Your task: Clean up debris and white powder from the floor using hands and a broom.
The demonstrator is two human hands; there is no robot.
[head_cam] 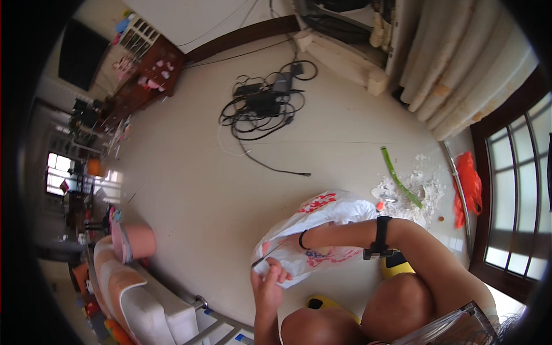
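A white plastic bag (317, 215) with red printing lies on the floor in front of my bent knees. My left hand (271, 278) has its fingers closed on the near edge of the bag. At the bag's left end is my right hand (291, 242), its arm stretched across the bag; the plastic partly hides the fingers. A thin rod-like thing (269, 253) with a dark end runs between both hands, and I cannot tell which one holds it.
Tangled black cables with adapters (263, 103) lie ahead on the tiles. To the right are white debris (414, 189), a green strip (394, 174), a metal pole (457, 181) and a red bag (468, 189). A pink bin (140, 240) and a ladder (220, 323) stand left.
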